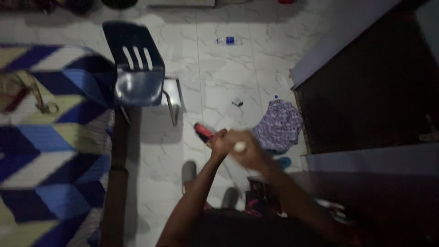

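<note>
Floor: white marble-look tiles [228, 77], dimly lit.
Chair: dark blue plastic chair [137, 68] with metal legs, slotted back.
Bed: blue, white and yellow geometric cover [45, 151], left.
Furniture: dark wooden cabinet [366, 91], right.
Litter: plastic bottle [227, 40]; patterned cloth [279, 126].

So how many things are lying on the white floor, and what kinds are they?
Chairs: 1, dark blue
Bottles: 1, clear with a blue label
Cloth heaps: 1, purple patterned
Small dark bits: 1
Total: 4
The left hand also grips a red thing, off the floor.
</note>
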